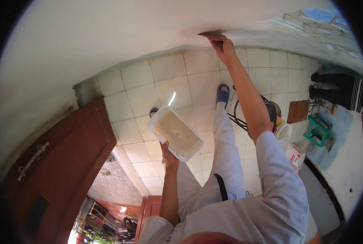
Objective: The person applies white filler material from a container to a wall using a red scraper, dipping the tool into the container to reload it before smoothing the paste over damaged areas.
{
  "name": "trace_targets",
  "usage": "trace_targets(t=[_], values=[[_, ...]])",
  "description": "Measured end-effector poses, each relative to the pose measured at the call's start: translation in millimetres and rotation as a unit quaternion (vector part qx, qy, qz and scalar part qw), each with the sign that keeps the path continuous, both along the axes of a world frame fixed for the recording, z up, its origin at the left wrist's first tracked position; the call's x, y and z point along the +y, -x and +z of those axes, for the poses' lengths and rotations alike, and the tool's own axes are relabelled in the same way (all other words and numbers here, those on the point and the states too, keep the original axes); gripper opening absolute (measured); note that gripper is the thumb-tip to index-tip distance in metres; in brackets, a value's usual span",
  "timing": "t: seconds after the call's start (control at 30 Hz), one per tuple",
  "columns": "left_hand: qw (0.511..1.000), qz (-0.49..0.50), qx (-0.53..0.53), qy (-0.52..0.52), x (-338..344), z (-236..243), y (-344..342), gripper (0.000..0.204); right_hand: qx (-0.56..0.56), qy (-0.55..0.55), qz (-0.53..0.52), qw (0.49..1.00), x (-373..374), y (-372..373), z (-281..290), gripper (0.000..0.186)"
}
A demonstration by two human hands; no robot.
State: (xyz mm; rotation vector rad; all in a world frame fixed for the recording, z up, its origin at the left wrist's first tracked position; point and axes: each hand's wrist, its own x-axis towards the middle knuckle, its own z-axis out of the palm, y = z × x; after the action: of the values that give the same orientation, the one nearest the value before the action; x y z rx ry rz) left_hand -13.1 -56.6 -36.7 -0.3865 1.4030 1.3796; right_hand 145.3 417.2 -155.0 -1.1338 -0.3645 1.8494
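Observation:
My left hand [169, 155] grips the near edge of a translucent plastic tub [198, 153], its thumb over the rim. Inside the tub lies a pale cream paste [175, 129] with a smooth, slightly marked surface. My right arm reaches far forward, and my right hand [223, 46] is closed on a putty knife [208, 34]. The thin dark blade lies against or very close to the white wall [132, 28]; contact cannot be told. A greyish patch shows on the wall around the blade. The knife's handle is mostly hidden by my fingers.
A brown door [59, 162] stands at the left. On the tiled floor [169, 69] to the right are dark cables [239, 120], a white bucket [284, 133], a green stool [317, 131] and a white-and-red bag [295, 155]. Another person's dark-trousered legs [336, 93] are at the far right.

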Motion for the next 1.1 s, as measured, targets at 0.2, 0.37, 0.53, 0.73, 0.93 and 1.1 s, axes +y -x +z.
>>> trace_targets(t=[0.2, 0.37, 0.53, 0.73, 0.93, 1.1], values=[[0.999, -0.046, 0.013, -0.023, 17, 22, 15, 0.072, -0.023, 0.003, -0.104, 0.994, -47, -32, 67, 0.014], [0.999, -0.036, 0.032, -0.004, 13, 22, 19, 0.076, -0.108, 0.097, -0.108, 0.983, -66, -32, -42, 0.021], [0.999, -0.045, 0.021, 0.003, 14, 23, 10, 0.076, -0.145, 0.112, -0.112, 0.977, -38, -2, -92, 0.025], [0.997, -0.073, 0.037, 0.001, 6, 23, 10, 0.074, -0.105, 0.088, -0.161, 0.977, -44, 59, -28, 0.015], [0.998, -0.054, 0.026, -0.005, 4, 27, 16, 0.071, -0.05, 0.043, -0.101, 0.993, -102, 57, 25, 0.016], [0.999, -0.042, -0.01, 0.005, 19, 25, 3, 0.071, -0.059, 0.212, -0.094, 0.971, -66, -23, -108, 0.015]])
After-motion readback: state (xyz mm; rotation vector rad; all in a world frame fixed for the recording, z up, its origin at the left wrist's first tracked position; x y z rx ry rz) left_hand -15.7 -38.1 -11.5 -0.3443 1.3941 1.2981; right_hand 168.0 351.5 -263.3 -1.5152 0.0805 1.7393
